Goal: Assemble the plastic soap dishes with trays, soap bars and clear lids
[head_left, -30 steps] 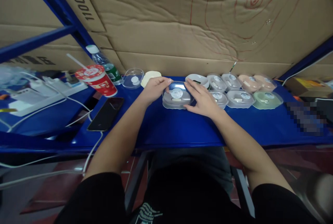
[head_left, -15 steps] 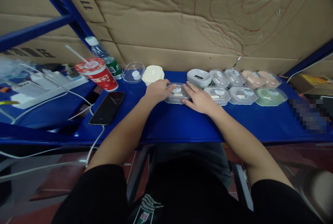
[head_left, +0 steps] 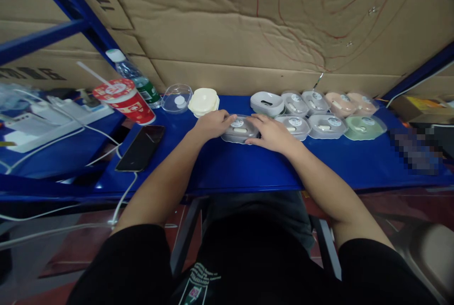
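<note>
Between my two hands a grey lidded box (head_left: 240,130) with a round white sticker sits on the blue table (head_left: 244,168). My left hand (head_left: 213,124) grips its left end, and my right hand (head_left: 268,132) grips its right end, thumb at the near edge. Just behind my left hand are cream lids or boxes (head_left: 204,101), stacked. To the right of my right hand stands a similar grey box (head_left: 295,126), partly hidden by the hand. Behind that hand lies a light grey piece (head_left: 267,103) with a dark slot.
More grey boxes (head_left: 327,126), peach boxes (head_left: 340,104) and a green box (head_left: 365,126) line the right side. A clear lid (head_left: 177,98), bottle (head_left: 142,85), red cup (head_left: 131,101) and phone (head_left: 140,148) stand or lie at left. Cardboard (head_left: 213,21) backs the table.
The view has shifted slightly. My right fingers are more bent around the box's right end, and the box looks slightly tilted or raised; my left hand keeps its hold.
</note>
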`<action>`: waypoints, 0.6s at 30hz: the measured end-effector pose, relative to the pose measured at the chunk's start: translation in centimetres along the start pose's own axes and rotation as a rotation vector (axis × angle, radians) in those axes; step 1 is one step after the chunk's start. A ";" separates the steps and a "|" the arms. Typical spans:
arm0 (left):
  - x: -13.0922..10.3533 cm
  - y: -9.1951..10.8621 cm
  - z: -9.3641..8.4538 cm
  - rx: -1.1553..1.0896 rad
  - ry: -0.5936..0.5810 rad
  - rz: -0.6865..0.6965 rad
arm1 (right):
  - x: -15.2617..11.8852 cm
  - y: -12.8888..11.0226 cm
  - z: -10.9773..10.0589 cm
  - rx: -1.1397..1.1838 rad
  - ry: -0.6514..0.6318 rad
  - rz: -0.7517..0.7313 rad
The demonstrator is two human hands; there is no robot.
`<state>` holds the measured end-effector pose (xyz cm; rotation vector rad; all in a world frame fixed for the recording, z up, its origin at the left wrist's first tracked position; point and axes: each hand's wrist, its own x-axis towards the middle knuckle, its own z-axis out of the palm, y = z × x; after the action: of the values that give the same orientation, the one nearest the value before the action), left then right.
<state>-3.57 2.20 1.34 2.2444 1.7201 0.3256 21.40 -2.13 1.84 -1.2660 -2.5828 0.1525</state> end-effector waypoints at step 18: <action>-0.3 -0.7 -1.5 -0.143 -0.235 0.094 | -0.4 -2.0 -0.7 0.045 0.007 -0.239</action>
<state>-4.79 2.21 2.54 2.1670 1.4301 0.1898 20.35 -3.70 2.85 -0.9314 -2.6822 0.1590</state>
